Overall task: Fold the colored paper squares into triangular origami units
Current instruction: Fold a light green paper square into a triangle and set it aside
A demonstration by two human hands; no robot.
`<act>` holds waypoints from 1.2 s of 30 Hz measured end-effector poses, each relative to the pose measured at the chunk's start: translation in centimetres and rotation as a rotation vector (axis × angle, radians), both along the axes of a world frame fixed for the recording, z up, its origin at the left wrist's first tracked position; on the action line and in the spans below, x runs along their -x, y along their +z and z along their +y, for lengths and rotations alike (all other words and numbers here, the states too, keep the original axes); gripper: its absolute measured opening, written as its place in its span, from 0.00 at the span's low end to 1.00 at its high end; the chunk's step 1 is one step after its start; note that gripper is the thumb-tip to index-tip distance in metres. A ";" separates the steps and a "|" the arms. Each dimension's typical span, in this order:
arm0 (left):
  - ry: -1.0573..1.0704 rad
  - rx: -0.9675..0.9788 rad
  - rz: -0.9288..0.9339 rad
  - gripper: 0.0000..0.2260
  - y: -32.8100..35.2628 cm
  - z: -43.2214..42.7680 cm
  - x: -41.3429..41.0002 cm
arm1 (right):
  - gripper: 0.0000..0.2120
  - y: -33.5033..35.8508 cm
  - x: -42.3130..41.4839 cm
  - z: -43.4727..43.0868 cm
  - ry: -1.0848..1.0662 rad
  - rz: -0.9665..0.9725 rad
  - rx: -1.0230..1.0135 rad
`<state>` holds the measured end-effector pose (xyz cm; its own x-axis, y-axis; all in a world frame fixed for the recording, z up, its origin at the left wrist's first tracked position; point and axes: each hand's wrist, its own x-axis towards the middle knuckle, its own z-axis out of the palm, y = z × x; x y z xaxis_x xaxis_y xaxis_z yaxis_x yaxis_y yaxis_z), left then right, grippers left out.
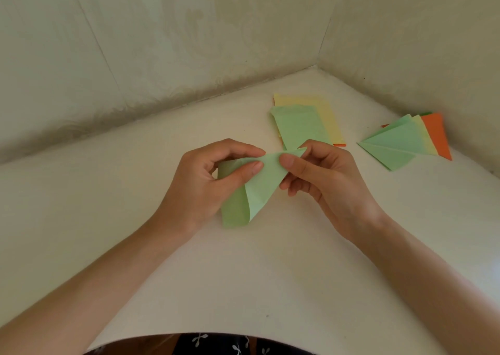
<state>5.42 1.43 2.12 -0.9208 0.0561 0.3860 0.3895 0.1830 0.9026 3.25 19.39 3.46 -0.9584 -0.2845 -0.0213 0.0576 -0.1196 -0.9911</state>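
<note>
A light green paper square [254, 189] is bent over on itself, loosely curved, and held above the white table [189, 260]. My left hand [205, 181] pinches its upper left part between thumb and forefinger. My right hand [322, 181] pinches the upper right corner between thumb and fingers. The lower fold of the paper hangs down between my hands.
A stack of flat squares [305, 121], green on yellow with an orange edge, lies behind my hands. A pile of folded triangles [405, 143], green, yellow and orange, lies at the right near the wall. Walls close the table at the back and right.
</note>
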 end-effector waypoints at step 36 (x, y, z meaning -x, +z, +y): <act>-0.198 -0.031 -0.356 0.09 0.6 0.5 -0.4 | 0.14 -0.9 -0.3 0.1 -0.105 0.498 -0.477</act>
<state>5.77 1.94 2.70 -0.9699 0.2386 0.0495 0.0767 0.1062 0.9914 3.53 19.51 2.56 -0.9084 -0.2585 0.3287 -0.4058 0.3551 -0.8422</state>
